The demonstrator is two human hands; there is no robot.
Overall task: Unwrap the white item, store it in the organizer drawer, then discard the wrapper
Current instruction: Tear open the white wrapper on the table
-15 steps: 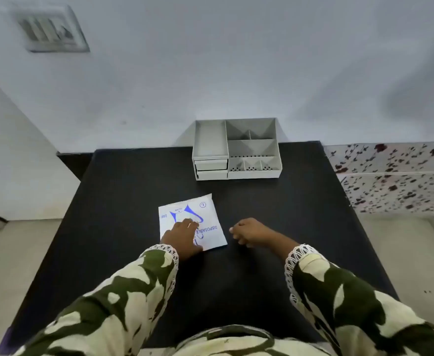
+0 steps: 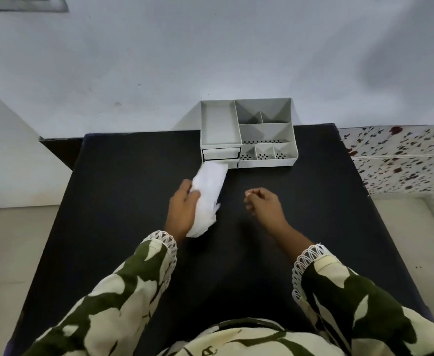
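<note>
A pale wall [image 2: 210,52] backs a black counter [image 2: 123,201] that fills most of the view. At the counter's far edge stands a grey organizer [image 2: 221,124] with open compartments on top and two shut drawers [image 2: 221,153] at its front left. The left hand [image 2: 182,206] is curled around the white wrapped item [image 2: 209,191], which is lifted and blurred, its far end just before the drawers. The right hand [image 2: 263,204] is loosely curled with nothing in it, near the item.
</note>
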